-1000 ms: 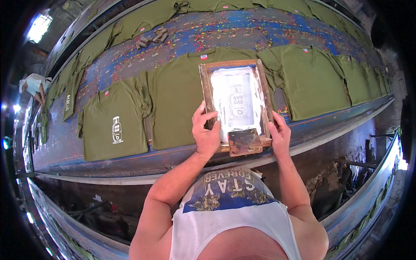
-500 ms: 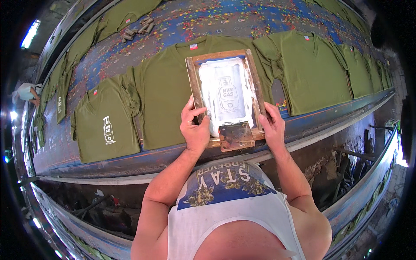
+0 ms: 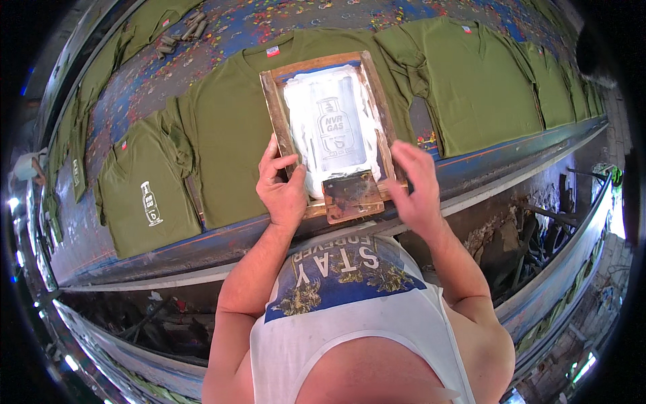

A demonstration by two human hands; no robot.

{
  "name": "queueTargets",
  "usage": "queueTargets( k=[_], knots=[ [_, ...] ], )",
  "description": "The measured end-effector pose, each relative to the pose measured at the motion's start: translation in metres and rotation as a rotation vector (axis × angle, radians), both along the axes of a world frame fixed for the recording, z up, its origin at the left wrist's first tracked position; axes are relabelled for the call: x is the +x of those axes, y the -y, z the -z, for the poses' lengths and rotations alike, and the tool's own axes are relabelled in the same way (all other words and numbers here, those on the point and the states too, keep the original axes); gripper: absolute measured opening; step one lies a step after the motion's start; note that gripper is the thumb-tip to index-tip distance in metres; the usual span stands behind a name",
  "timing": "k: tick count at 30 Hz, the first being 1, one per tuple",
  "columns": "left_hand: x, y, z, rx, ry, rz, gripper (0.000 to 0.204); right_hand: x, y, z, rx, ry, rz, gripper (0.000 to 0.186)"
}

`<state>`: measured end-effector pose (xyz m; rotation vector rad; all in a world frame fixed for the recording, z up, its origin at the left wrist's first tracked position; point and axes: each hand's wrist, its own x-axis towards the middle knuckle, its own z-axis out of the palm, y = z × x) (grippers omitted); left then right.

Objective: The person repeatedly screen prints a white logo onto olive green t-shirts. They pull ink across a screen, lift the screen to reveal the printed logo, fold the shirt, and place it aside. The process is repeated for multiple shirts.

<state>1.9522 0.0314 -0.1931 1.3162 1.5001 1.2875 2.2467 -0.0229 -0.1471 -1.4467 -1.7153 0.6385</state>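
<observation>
A wooden screen-printing frame [image 3: 272, 108] lies on an olive-green T-shirt [image 3: 225, 135] in front of me. White ink is smeared around its mesh [image 3: 343, 145], where a gas-bottle design shows through. An ink-stained squeegee [image 3: 353, 198] rests at the frame's near end. My left hand [image 3: 282, 192] grips the left rail, with the thumb on the inner side. Beside the right rail, my right hand [image 3: 418, 185] is slightly blurred, its fingers spread and holding nothing.
To the left, a green T-shirt [image 3: 124, 185] bears a white gas-bottle print. More plain green shirts [image 3: 478, 94] lie along the table to the right. Several short rolled pieces [image 3: 185, 34] lie at the far left. Another person [image 3: 28, 165] stands at the left rim.
My right hand has let go of the frame's right rail and its fingers have opened. My left hand keeps its grip. The whole view has shifted slightly.
</observation>
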Motion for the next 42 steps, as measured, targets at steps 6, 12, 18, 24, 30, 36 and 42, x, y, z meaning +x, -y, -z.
queueTargets(
  k=[6, 12, 18, 24, 30, 36, 42],
  knots=[
    [0.000, 0.000, 0.004, 0.001, 0.022, -0.001, 0.018, -0.025, 0.006, -0.035, 0.027, 0.217, -0.401, 0.047],
    [-0.003, -0.002, 0.006, -0.020, 0.023, 0.015, 0.016, -0.039, -0.017, -0.043, 0.005, 0.194, -0.409, 0.043],
    [-0.002, -0.003, 0.002, -0.026, -0.001, 0.029, 0.016, -0.022, -0.039, -0.058, -0.122, 0.069, -0.427, 0.041],
    [0.007, -0.004, 0.003, -0.011, 0.145, -0.036, 0.021, -0.032, 0.001, -0.039, -0.081, 0.182, -0.421, 0.049],
    [-0.006, -0.015, -0.008, -0.090, 0.136, 0.005, 0.027, -0.042, -0.010, -0.007, 0.066, 0.217, -0.354, 0.052],
    [-0.009, -0.028, -0.029, -0.236, 0.073, -0.012, 0.029, -0.041, -0.114, 0.008, 0.192, 0.205, -0.302, 0.049],
    [-0.015, -0.034, -0.035, -0.352, 0.004, -0.021, 0.027, -0.035, -0.202, -0.006, 0.157, 0.200, -0.327, 0.050]
  ],
)
